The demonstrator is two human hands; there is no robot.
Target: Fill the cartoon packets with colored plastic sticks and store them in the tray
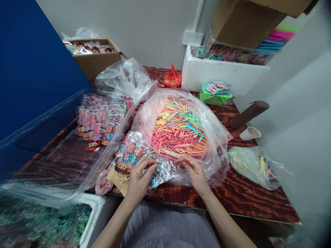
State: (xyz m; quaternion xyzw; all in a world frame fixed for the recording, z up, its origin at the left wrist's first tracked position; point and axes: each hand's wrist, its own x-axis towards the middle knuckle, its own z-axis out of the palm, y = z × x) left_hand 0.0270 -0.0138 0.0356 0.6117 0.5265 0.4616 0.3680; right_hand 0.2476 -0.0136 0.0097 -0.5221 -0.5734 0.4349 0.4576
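A large clear plastic bag (217, 151) lies open, heaped with thin sticks (178, 137) in pink, yellow, green and blue. At its front edge my left hand (139, 177) is closed, thumb and forefinger pinched at a small clear packet (164, 174) with a blue label. My right hand (195, 174) is closed at the near side of the heap. Small coloured ends show between its thumb and forefinger, seemingly a few sticks. Left of my left hand, several filled packets (131, 148) with cartoon-face cards lie on a yellow cloth (119, 179).
A clear plastic bin (103, 165) on its side holds many packets (98, 120). Behind stand a cardboard box (98, 63), a red bag (172, 78), a white foam box (219, 74) and a green basket (213, 98). Rightward are a brown flask (248, 114), paper cup (250, 133) and plastic bag (252, 165).
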